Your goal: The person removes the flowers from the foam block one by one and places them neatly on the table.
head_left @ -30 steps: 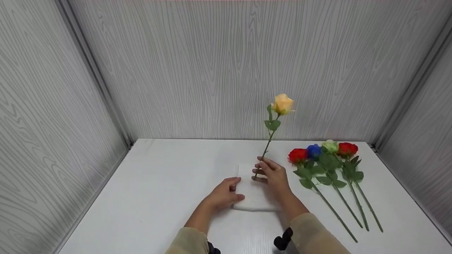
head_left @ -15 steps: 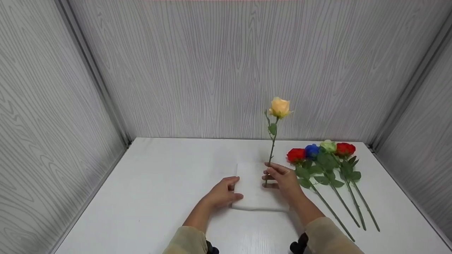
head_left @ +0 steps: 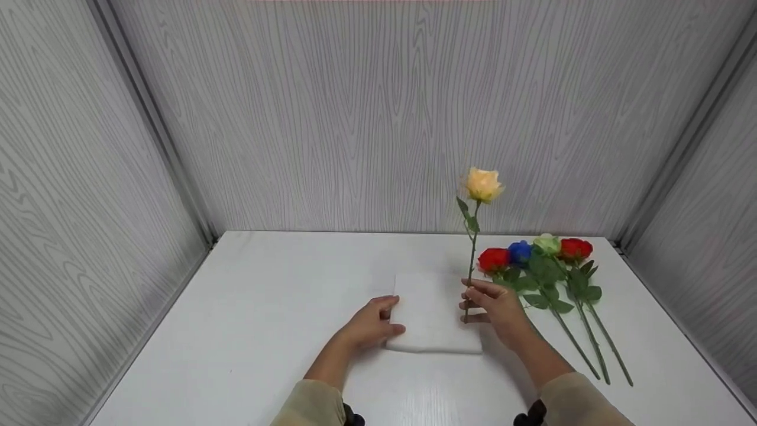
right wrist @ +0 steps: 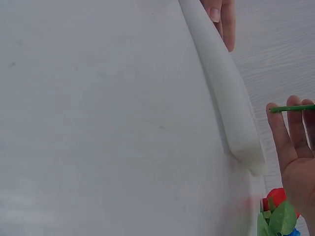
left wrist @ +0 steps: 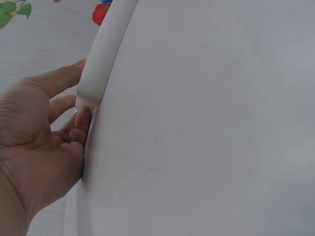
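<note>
In the head view my right hand (head_left: pixel 495 307) pinches the lower stem of a yellow rose (head_left: pixel 485 185), which stands nearly upright beside the right edge of a flat white slab (head_left: pixel 434 310). The cut end of the green stem (right wrist: pixel 291 108) shows across those fingers in the right wrist view. My left hand (head_left: pixel 368 323) rests against the slab's left edge, thumb near the front corner, other fingers further back. From the left wrist camera, that hand (left wrist: pixel 42 132) touches the slab's end (left wrist: pixel 96 73) with extended fingers. The slab's material cannot be told.
To the right on the white table (head_left: pixel 284 296) lie several roses: a red rose (head_left: pixel 494 260), a blue rose (head_left: pixel 520 252), a pale green rose (head_left: pixel 547 244) and another red rose (head_left: pixel 575 248). Grey wood-grain panels (head_left: pixel 378 118) rise behind and at both sides.
My right hand has moved the yellow rose rightward and slightly nearer, from over the slab to its right edge, and the stem has become more upright. My left hand stays at the slab.
</note>
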The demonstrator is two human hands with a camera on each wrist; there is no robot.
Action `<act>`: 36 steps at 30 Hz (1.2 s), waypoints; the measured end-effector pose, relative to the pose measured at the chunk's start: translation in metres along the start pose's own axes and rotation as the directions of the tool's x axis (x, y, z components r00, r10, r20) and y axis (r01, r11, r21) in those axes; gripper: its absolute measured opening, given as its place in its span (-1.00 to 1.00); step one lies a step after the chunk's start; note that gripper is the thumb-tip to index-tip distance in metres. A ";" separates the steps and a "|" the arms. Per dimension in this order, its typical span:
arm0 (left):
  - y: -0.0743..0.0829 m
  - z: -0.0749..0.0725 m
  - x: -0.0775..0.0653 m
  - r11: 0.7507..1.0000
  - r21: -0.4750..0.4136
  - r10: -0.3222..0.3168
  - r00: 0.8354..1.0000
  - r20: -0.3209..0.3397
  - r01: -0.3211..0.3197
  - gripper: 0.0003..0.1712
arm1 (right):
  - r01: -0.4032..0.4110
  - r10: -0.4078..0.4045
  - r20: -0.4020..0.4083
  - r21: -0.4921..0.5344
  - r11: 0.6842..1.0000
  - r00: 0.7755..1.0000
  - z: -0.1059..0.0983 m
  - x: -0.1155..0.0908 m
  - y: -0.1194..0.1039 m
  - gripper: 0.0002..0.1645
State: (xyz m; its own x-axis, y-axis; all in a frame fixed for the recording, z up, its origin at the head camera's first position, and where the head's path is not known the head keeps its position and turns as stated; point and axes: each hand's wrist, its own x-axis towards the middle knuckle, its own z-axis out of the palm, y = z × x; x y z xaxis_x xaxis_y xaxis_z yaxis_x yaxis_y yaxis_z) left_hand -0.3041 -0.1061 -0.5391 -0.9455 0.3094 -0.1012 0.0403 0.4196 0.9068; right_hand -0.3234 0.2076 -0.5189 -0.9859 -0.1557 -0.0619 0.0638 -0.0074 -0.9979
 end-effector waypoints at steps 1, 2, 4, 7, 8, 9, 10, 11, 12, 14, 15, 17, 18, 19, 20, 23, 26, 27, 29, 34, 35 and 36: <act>0.000 0.000 0.000 1.000 0.000 -0.005 1.000 0.004 0.005 -0.11 | 0.005 -0.005 0.012 -0.002 1.000 1.000 -0.004 -0.001 0.000 -0.56; -0.001 0.000 0.000 1.000 0.004 -0.008 1.000 0.006 0.008 -0.10 | 0.011 -0.011 0.025 -0.005 1.000 1.000 -0.008 -0.003 0.000 -0.55; -0.001 0.000 0.001 1.000 0.006 -0.018 1.000 0.008 0.018 -0.10 | 0.023 -0.023 0.045 -0.014 1.000 0.999 -0.015 -0.007 0.000 -0.53; -0.001 0.001 0.001 1.000 0.003 -0.026 1.000 0.002 0.026 -0.10 | 0.026 -0.024 0.066 -0.039 0.999 0.998 -0.024 -0.013 -0.002 -0.49; -0.001 0.001 0.001 1.000 0.001 -0.026 1.000 0.001 0.026 -0.10 | 0.024 -0.020 0.070 -0.045 0.999 0.997 -0.028 -0.015 -0.002 -0.48; -0.001 0.001 0.001 1.000 -0.001 -0.028 1.000 0.000 0.028 -0.11 | 0.019 -0.015 0.072 -0.050 0.999 0.997 -0.031 -0.017 -0.003 -0.46; -0.001 0.001 0.002 1.000 -0.002 -0.028 1.000 0.001 0.028 -0.11 | 0.012 -0.008 0.077 -0.050 0.999 0.997 -0.034 -0.020 -0.004 -0.44; -0.002 0.002 0.002 1.000 0.001 -0.028 1.000 0.002 0.028 -0.11 | 0.006 -0.002 0.081 -0.050 0.999 0.997 -0.037 -0.022 -0.005 -0.44; -0.002 0.002 0.002 1.000 0.001 -0.029 1.000 0.002 0.029 -0.11 | 0.002 0.002 0.088 -0.052 0.999 0.996 -0.041 -0.025 -0.006 -0.44; -0.002 0.002 0.002 1.000 0.008 -0.023 1.000 0.003 0.023 -0.11 | -0.001 0.006 0.104 -0.050 0.999 0.995 -0.047 -0.030 -0.008 -0.47; -0.002 0.001 0.002 1.000 0.011 -0.020 1.000 0.003 0.020 -0.11 | 0.000 0.006 0.113 -0.047 0.999 0.994 -0.050 -0.032 -0.009 -0.48; -0.002 0.001 0.002 1.000 0.014 -0.022 1.000 0.000 0.022 -0.12 | -0.001 0.006 0.132 -0.040 0.999 0.991 -0.057 -0.037 -0.009 -0.51; -0.002 0.000 0.002 1.000 0.016 -0.022 1.000 -0.001 0.022 -0.12 | -0.001 0.006 0.144 -0.038 0.999 0.990 -0.060 -0.039 -0.009 -0.50; -0.002 0.000 0.002 1.000 0.022 -0.021 1.000 -0.002 0.021 -0.12 | -0.006 0.012 0.151 -0.039 0.999 0.988 -0.062 -0.041 -0.009 -0.49; -0.002 0.000 0.002 0.999 0.024 -0.025 1.000 -0.003 0.025 -0.12 | -0.011 0.018 0.155 -0.045 0.999 0.988 -0.065 -0.043 -0.009 -0.47; -0.001 0.000 0.003 0.999 0.033 -0.024 1.000 -0.006 0.024 -0.13 | -0.026 0.038 0.158 -0.078 0.997 0.987 -0.072 -0.049 -0.007 -0.37; -0.001 0.000 0.003 0.999 0.028 -0.019 1.000 -0.008 0.019 -0.12 | -0.045 0.064 0.156 -0.121 0.992 0.986 -0.078 -0.053 -0.005 -0.30; -0.002 0.000 0.003 0.999 0.028 -0.015 1.000 -0.009 0.016 -0.12 | -0.051 0.072 0.161 -0.130 0.990 0.984 -0.080 -0.055 -0.004 -0.30; -0.002 0.000 0.003 1.000 0.018 -0.023 1.000 -0.008 0.023 -0.11 | -0.070 0.095 0.167 -0.146 0.987 0.981 -0.083 -0.058 -0.003 -0.30; -0.003 -0.001 0.002 0.999 0.000 -0.047 0.999 -0.001 0.047 -0.11 | -0.112 0.147 0.197 -0.180 0.977 0.969 -0.091 -0.064 0.003 -0.33; -0.003 0.000 0.001 0.999 -0.003 -0.047 0.999 0.001 0.047 -0.10 | -0.118 0.157 0.207 -0.189 0.975 0.966 -0.092 -0.064 0.004 -0.33; -0.003 0.000 0.001 0.999 -0.002 -0.043 0.999 0.001 0.043 -0.11 | -0.130 0.171 0.209 -0.197 0.972 0.963 -0.094 -0.065 0.006 -0.35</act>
State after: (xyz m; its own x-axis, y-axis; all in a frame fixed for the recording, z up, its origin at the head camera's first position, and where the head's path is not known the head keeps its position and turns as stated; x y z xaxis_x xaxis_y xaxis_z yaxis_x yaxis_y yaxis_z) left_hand -0.3054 -0.1069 -0.5417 -0.9461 0.2922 -0.1401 -0.0007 0.4305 0.9026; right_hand -0.2737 0.3103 -0.5221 -0.9060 -0.3575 -0.2266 0.1596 0.2073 -0.9652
